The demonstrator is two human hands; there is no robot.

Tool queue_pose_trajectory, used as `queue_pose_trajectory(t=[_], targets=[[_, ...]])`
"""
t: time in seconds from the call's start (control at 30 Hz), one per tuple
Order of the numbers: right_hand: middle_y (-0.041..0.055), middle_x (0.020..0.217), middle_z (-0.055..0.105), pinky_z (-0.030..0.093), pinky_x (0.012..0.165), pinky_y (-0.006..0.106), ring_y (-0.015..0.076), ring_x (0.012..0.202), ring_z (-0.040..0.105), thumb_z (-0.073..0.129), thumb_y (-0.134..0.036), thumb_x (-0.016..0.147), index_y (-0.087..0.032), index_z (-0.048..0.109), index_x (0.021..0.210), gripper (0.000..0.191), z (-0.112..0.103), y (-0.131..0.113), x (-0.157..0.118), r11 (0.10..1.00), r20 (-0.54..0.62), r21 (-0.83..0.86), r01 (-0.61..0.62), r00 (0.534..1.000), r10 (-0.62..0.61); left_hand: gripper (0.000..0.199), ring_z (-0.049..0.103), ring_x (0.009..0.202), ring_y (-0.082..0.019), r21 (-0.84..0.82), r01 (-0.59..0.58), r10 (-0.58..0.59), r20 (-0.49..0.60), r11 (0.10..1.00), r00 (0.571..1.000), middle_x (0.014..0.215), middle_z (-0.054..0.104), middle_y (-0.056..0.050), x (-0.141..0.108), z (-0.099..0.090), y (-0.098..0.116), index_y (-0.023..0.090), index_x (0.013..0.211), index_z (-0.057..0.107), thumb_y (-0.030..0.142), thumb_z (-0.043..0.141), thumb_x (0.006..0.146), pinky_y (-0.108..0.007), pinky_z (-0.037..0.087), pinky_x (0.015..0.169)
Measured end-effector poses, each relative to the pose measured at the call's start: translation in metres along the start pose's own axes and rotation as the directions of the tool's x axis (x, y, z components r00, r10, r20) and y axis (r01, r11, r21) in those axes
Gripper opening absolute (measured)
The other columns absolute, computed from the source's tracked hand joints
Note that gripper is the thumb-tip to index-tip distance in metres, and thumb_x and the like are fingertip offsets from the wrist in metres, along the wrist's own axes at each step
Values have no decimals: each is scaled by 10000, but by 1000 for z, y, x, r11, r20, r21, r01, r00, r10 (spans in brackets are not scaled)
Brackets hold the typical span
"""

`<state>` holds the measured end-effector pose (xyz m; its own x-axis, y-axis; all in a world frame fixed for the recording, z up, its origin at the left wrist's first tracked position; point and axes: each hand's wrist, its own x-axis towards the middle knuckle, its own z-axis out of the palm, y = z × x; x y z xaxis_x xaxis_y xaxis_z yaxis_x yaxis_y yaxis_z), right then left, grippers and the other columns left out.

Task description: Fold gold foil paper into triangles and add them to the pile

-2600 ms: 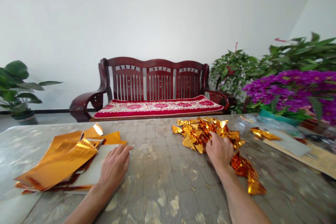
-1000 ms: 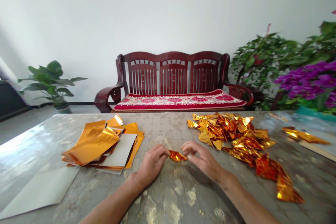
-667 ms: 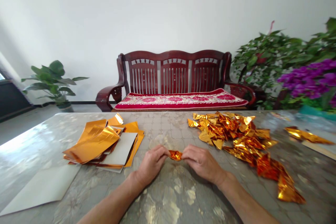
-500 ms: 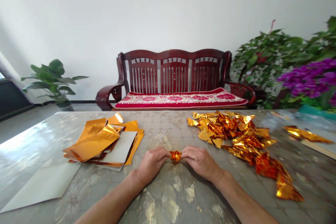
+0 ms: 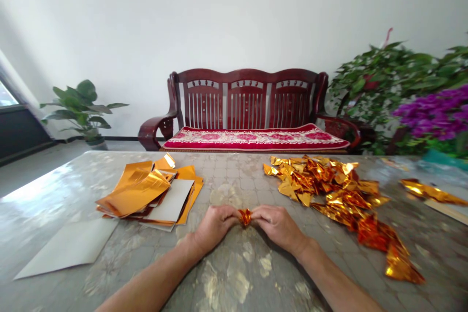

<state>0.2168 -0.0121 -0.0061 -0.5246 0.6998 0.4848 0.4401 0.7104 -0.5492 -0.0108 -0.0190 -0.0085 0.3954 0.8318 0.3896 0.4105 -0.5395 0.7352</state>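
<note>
A small folded piece of gold foil paper (image 5: 244, 217) is stretched between my two hands, just above or on the patterned table (image 5: 234, 278). My left hand (image 5: 217, 224) pinches its left end, and my right hand (image 5: 276, 224) pinches the right end. The fingers hide both ends, so only the shiny, creased middle shows. Left of my hands lies a loose stack of flat gold foil sheets (image 5: 135, 190), some turned to their pale backs. To the right spreads a heap of folded gold foil pieces (image 5: 325, 180).
One pale sheet (image 5: 69, 248) lies apart at the left. At the far right are another folded foil piece (image 5: 431, 192) and clear plastic (image 5: 395, 168). Beyond the table stand a wooden bench (image 5: 244, 102), a potted plant (image 5: 82, 107) and purple flowers (image 5: 435, 112).
The view has shifted slightly, so the surroundings sit a little further right. Both hands keep their pinch on the foil piece, whose visible middle looks slightly narrower.
</note>
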Motion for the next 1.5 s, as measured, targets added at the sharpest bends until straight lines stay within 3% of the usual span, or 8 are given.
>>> queue_pose_trajectory(t=[0.2, 0.67, 0.93, 1.23, 1.5], targets=[[15, 957, 763, 542, 787, 234, 142, 859, 712, 607, -133, 889, -263, 757, 958, 211, 3, 0, 0, 999, -10, 28, 42, 999, -42, 153, 699, 753, -112, 4, 2, -2, 5, 1000, 1000, 824, 770, 32, -1, 2, -2, 226, 843, 765, 138, 641, 852, -169, 513, 740], [30, 868, 743, 531, 746, 243, 144, 797, 688, 544, -170, 934, -227, 735, 894, 203, 4, -6, 2, 997, -21, -10, 83, 996, -83, 175, 662, 787, -116, 109, -103, 85, 156, 989, 984, 832, 706, 8, 1, 1, -2, 204, 874, 688, 137, 530, 913, -187, 484, 742], [9, 775, 732, 482, 681, 202, 124, 715, 673, 532, -141, 924, -225, 733, 837, 234, 3, -7, 1, 993, -5, -77, 92, 996, -93, 206, 614, 715, -98, 155, -157, 120, 223, 975, 967, 773, 650, 20, -2, 3, 4, 203, 850, 619, 231, 464, 982, -163, 441, 676], [2, 704, 708, 440, 631, 200, 123, 655, 650, 532, -179, 927, -230, 722, 785, 243, 5, -8, 2, 989, -15, -125, 74, 997, -76, 287, 542, 639, -95, 159, -148, 117, 190, 976, 975, 698, 592, 23, -2, 6, 3, 194, 795, 588, 287, 416, 1005, -182, 411, 616], [-9, 688, 710, 423, 610, 200, 121, 638, 649, 531, -162, 909, -246, 729, 782, 249, 6, -10, 3, 987, -18, -157, 43, 999, -47, 268, 565, 650, -100, 152, -120, 94, 165, 981, 982, 690, 604, 19, -2, 8, 3, 194, 778, 596, 257, 438, 986, -181, 419, 624]])
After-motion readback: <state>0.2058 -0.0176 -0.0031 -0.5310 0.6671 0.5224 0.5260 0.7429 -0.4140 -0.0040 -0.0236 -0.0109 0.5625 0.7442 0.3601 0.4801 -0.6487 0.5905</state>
